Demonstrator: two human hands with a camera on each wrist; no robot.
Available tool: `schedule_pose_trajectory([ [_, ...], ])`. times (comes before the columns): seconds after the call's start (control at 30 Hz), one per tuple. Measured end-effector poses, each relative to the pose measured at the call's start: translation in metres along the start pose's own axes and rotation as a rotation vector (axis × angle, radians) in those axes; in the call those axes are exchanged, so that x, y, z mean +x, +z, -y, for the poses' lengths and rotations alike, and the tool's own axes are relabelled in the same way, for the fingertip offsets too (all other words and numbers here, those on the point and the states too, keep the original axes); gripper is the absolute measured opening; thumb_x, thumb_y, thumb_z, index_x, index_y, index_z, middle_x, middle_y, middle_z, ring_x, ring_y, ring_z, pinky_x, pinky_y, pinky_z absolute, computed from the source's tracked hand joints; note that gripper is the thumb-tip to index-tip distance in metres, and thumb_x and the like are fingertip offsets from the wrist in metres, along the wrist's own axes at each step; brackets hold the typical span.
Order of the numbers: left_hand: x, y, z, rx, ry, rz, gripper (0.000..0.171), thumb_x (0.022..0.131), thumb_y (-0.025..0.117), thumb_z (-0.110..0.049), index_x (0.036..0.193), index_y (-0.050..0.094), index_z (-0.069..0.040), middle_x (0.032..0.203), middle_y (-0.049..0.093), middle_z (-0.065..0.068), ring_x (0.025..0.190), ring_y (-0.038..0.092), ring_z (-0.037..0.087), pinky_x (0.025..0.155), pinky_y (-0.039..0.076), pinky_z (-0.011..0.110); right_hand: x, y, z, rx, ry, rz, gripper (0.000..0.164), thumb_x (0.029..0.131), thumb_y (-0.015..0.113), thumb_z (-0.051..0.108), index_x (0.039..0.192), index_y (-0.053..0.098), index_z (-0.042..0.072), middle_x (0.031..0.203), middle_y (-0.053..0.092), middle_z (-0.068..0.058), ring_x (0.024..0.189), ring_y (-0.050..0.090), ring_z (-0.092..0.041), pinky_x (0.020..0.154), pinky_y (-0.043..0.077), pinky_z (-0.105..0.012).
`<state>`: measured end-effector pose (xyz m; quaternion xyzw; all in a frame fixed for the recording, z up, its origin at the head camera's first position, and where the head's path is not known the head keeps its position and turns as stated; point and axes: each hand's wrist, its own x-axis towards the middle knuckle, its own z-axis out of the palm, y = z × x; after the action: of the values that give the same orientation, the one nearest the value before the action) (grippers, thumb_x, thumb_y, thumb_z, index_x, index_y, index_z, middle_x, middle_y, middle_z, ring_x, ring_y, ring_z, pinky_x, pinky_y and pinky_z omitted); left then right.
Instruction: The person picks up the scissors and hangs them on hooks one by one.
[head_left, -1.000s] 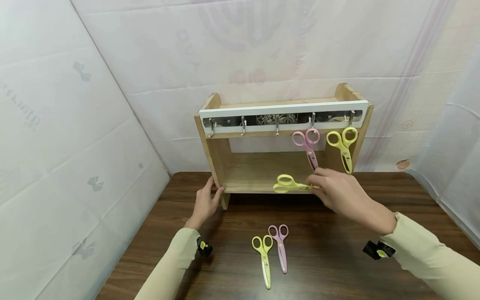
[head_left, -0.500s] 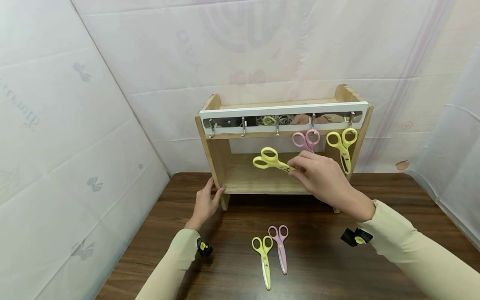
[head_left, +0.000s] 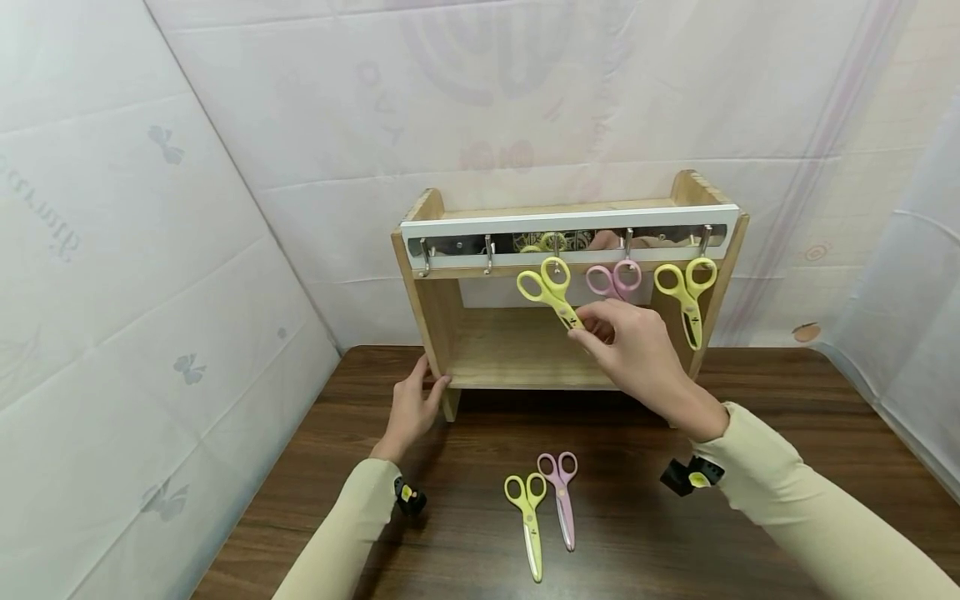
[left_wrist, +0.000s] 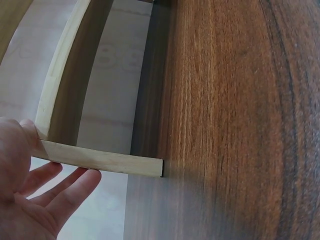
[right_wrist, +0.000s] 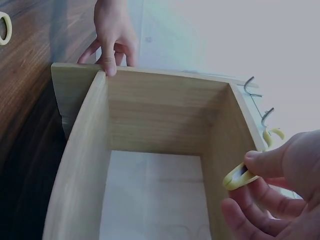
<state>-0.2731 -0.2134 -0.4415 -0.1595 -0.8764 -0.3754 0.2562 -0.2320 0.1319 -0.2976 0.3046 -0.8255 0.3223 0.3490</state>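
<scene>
My right hand (head_left: 637, 350) pinches the blade end of a pair of yellow scissors (head_left: 557, 302), finger loops up, in front of the middle hook of the shelf's rail (head_left: 465, 225). In the right wrist view, the yellow blade tips (right_wrist: 233, 181) poke out between thumb and fingers. My left hand (head_left: 411, 408) grips the left side board of a wooden shelf (head_left: 429, 312), thumb at the front edge and fingertips on the outer face (left_wrist: 90, 177). Pink scissors (head_left: 613, 289), partly hidden by my right hand, and other yellow scissors (head_left: 687, 293) hang from the two hooks on the right.
On the dark wooden table (head_left: 465, 533) lie another yellow pair of scissors (head_left: 531, 529) and another pink pair (head_left: 562, 504), side by side in front of the shelf. Two hooks at the rail's left carry nothing. Pale printed sheets (head_left: 345, 108) enclose the back and sides.
My right hand has moved left and up with the yellow scissors, whose loops have turned from pointing left to pointing up near the middle hook. The left hand stays on the shelf.
</scene>
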Motion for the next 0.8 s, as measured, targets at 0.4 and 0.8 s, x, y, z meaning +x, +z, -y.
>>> schedule_pose_trajectory([
  [0.4,0.001,0.001,0.002,0.002,0.015,-0.007,0.046,0.102,0.066,-0.013,0.145,0.052,-0.003,0.123,0.069,0.024,0.110,0.070,0.038,0.082,0.061,0.051,-0.003,0.014,-0.003,0.018,0.116,0.045,0.015,0.085,0.085,0.009,0.095,0.077,0.002,0.078,0.072,-0.003,0.068,0.068,-0.016,0.063,0.055,-0.037],
  [0.8,0.001,0.001,0.003,0.010,0.012,-0.009,0.046,0.102,0.067,-0.013,0.144,0.052,-0.003,0.122,0.070,0.023,0.110,0.069,0.038,0.083,0.061,0.051,-0.011,0.020,-0.008,0.023,0.141,0.068,0.009,0.090,0.081,0.012,0.093,0.075,0.006,0.076,0.071,0.000,0.063,0.065,-0.012,0.060,0.054,-0.034],
])
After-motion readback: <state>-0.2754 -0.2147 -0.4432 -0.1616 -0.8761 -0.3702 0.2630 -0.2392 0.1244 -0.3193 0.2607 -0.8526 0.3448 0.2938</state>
